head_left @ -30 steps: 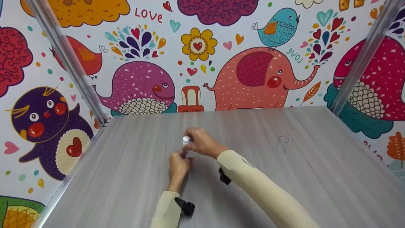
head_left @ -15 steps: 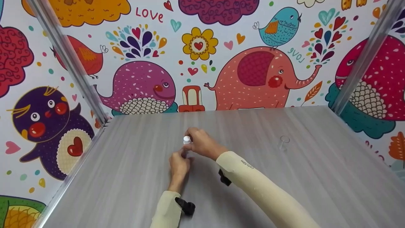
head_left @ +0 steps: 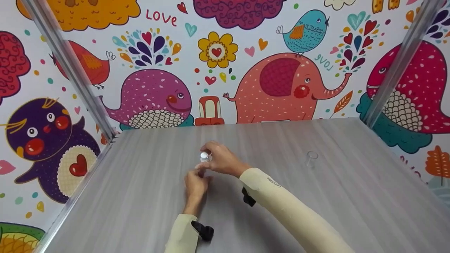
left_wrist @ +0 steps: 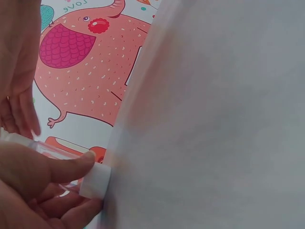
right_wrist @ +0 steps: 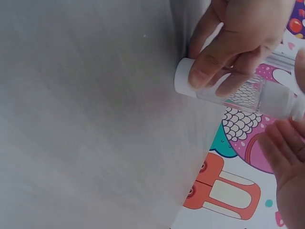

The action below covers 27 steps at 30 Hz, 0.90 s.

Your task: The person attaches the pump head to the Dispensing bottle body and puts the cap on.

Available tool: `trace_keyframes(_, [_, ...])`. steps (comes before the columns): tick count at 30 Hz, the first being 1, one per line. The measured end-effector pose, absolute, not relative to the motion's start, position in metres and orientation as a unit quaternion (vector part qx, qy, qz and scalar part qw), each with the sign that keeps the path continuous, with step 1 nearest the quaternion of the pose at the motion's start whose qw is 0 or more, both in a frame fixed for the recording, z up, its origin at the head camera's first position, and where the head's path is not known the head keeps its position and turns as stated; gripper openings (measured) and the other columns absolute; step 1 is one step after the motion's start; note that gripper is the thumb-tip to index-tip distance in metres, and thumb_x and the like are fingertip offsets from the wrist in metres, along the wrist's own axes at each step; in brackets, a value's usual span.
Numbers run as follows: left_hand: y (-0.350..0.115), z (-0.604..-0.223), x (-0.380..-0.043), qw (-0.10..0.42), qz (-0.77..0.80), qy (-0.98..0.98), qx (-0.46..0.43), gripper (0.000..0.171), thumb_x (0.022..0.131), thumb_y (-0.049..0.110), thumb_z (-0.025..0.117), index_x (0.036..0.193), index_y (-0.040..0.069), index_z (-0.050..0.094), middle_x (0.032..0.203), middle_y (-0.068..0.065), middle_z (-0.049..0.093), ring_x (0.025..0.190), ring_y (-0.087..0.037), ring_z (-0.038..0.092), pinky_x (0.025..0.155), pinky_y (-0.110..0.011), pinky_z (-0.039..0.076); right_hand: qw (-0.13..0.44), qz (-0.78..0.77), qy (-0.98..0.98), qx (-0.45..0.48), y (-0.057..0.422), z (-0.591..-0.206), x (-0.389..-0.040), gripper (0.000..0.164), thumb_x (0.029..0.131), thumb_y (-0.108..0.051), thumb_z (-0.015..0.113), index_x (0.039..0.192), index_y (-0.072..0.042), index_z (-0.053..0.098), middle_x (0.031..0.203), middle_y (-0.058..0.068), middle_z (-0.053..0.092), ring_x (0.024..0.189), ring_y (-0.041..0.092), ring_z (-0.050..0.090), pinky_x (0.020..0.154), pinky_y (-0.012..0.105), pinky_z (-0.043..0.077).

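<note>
A clear bottle [right_wrist: 240, 90] with a white base [right_wrist: 185, 76] and a white top [head_left: 204, 156] stands between the two hands. My left hand [head_left: 195, 182] grips it low, thumb and fingers wrapped about the clear body and base, as the left wrist view shows. Around the top is my right hand [head_left: 225, 160], with thumb and fingers spread on either side of the white part. Its fingers [right_wrist: 286, 148] look fairly straight in the right wrist view. Whether they touch the top is hard to see, since the frame cuts off that end.
A small clear cup or cap [head_left: 311, 159] stands on the grey wood-grain table [head_left: 133, 189], right of the hands. The table ends at a printed wall [head_left: 218, 88] behind, with metal posts [head_left: 75, 70] at its corners.
The right thumb has spread slightly left of the white top. My left hand stays on the bottle, and the head view has shifted a little.
</note>
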<state>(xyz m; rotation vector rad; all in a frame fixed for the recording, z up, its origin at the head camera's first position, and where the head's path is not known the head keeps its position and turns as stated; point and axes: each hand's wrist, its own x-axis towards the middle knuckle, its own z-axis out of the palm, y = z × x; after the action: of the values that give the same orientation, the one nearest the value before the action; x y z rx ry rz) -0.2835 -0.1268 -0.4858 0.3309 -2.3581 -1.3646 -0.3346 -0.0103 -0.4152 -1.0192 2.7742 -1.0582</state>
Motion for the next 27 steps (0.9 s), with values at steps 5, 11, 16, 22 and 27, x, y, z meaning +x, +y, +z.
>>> trace_keyframes(5, [-0.1273, -0.4858, -0.2835, 0.203, -0.480, -0.848, 0.097, 0.013, 0.068, -0.005, 0.078, 0.074, -0.003, 0.066, 0.064, -0.002, 0.050, 0.062, -0.018, 0.043, 0.058, -0.032, 0.035, 0.022, -0.362, 0.864, -0.350, -0.0079, -0.4151, -0.3345, 0.048, 0.086, -0.015, 0.073, 0.132, -0.010, 0.060, 0.131, 0.008, 0.061, 0.116, 0.023, 0.059, 0.102, 0.039, 0.051])
trace_keyframes(11, [-0.1263, -0.4845, -0.2841, 0.195, -0.466, -0.857, 0.105, 0.012, 0.072, -0.004, 0.076, 0.082, -0.001, 0.071, 0.067, -0.003, 0.053, 0.064, -0.019, 0.046, 0.058, -0.032, 0.035, 0.051, -0.392, 0.847, -0.355, -0.0064, -0.4166, -0.3357, 0.040, 0.088, -0.001, 0.065, 0.127, -0.009, 0.064, 0.130, 0.009, 0.064, 0.115, 0.025, 0.062, 0.102, 0.039, 0.051])
trace_keyframes(16, [-0.1242, -0.4843, -0.2849, 0.194, -0.465, -0.857, 0.108, 0.007, 0.074, -0.005, 0.072, 0.077, -0.001, 0.068, 0.064, 0.000, 0.048, 0.063, -0.019, 0.045, 0.058, -0.031, 0.034, 0.048, -0.398, 0.850, -0.342, -0.0056, -0.4171, -0.3369, 0.038, 0.088, 0.003, 0.066, 0.125, -0.007, 0.065, 0.125, 0.010, 0.066, 0.111, 0.026, 0.064, 0.099, 0.040, 0.053])
trace_keyframes(22, [-0.1243, -0.4856, -0.2836, 0.222, -0.457, -0.856, 0.093, 0.010, 0.071, -0.007, 0.072, 0.072, -0.001, 0.064, 0.061, 0.000, 0.047, 0.062, -0.020, 0.046, 0.058, -0.033, 0.037, 0.014, -0.366, 0.862, -0.351, -0.0077, -0.4176, -0.3359, 0.035, 0.089, -0.001, 0.071, 0.123, -0.004, 0.065, 0.118, 0.011, 0.069, 0.104, 0.022, 0.068, 0.095, 0.034, 0.055])
trace_keyframes(27, [-0.1258, -0.4871, -0.2828, 0.230, -0.458, -0.854, 0.091, 0.011, 0.070, -0.006, 0.073, 0.071, -0.002, 0.063, 0.060, 0.000, 0.049, 0.062, -0.020, 0.047, 0.059, -0.034, 0.038, -0.002, -0.357, 0.864, -0.355, -0.0097, -0.4195, -0.3363, 0.032, 0.088, -0.004, 0.073, 0.119, -0.002, 0.066, 0.113, 0.011, 0.070, 0.101, 0.020, 0.068, 0.094, 0.034, 0.056])
